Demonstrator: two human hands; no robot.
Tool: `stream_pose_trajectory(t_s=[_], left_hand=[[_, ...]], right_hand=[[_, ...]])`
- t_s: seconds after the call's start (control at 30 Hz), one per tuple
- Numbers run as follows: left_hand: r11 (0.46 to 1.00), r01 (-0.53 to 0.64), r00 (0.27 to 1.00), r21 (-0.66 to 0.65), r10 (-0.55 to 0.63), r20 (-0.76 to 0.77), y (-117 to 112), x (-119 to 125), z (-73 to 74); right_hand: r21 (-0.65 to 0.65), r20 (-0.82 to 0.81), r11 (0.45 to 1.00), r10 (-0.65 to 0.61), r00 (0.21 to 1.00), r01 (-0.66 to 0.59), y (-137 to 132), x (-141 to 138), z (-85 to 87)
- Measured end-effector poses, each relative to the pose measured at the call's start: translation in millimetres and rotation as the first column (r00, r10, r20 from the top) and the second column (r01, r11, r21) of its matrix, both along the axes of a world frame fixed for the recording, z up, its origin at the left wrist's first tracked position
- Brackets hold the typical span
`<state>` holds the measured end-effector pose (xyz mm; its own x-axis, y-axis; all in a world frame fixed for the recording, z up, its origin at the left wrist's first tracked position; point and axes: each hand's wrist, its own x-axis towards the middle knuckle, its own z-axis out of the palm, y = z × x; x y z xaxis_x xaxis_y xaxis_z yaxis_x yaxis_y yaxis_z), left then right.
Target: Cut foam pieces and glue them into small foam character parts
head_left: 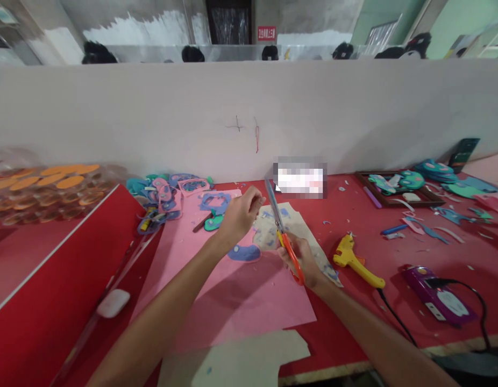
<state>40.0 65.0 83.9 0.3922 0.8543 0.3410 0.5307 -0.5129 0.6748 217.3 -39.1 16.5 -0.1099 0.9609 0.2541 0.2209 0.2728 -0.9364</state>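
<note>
My right hand (303, 260) is closed around a pair of scissors (284, 236) with orange handles, the blades pointing up and away from me. Left of the blades, my left hand (243, 214) has its fingers curled together. Whatever they may pinch is too small to make out. Below that hand, a curved blue foam piece (244, 253) with a pink edge lies on a large pink sheet (233, 301). Beside the left wrist is a green foam piece (214, 222). Under the scissors spreads a beige paper (269, 236) strewn with blue scraps.
A yellow glue gun (356, 262) and a purple power box (436, 295) with a cable lie at right. Behind them stands a brown tray (394, 203) holding foam pieces. Foam offcuts (164, 196) are heaped at back left, beside a red board (67, 274). A white partition (172, 113) rises behind.
</note>
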Motion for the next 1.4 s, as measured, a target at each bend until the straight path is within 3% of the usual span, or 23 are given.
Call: stream_pose_trajectory(t_s=[0.13,0.37,0.63,0.97,1.2,1.4], left_hand=[[1.000,0.029,0.999,0.005,-0.028,-0.019,2,-1,-0.5],[1.000,0.001,0.992,-0.016,0.001,0.126,-2,1,8.0],[0.996,-0.057,0.996,0.062,0.053,0.072,-4,0,14.5],[0.994,-0.014,0.997,0.110,0.005,0.081,-4,-3,14.3],[0.997,-0.076,0.987,0.029,0.071,0.145,-7,-2,22.3],[0.993,-0.100,0.993,0.067,0.096,0.063,-10,-4,25.5]], right_hand=[[-0.024,-0.029,1.000,0.004,1.000,-0.005,-1,0,-0.6],[-0.036,-0.072,0.999,0.021,0.997,-0.024,-2,-1,1.8],[-0.035,-0.043,0.999,0.013,0.999,-0.015,-1,0,1.2],[-0.036,-0.062,0.999,0.021,0.998,-0.023,-1,-1,0.9],[-0.053,-0.039,0.998,0.017,0.999,-0.019,-2,0,2.2],[-0.019,-0.017,1.000,0.005,1.000,-0.006,-2,0,5.2]])
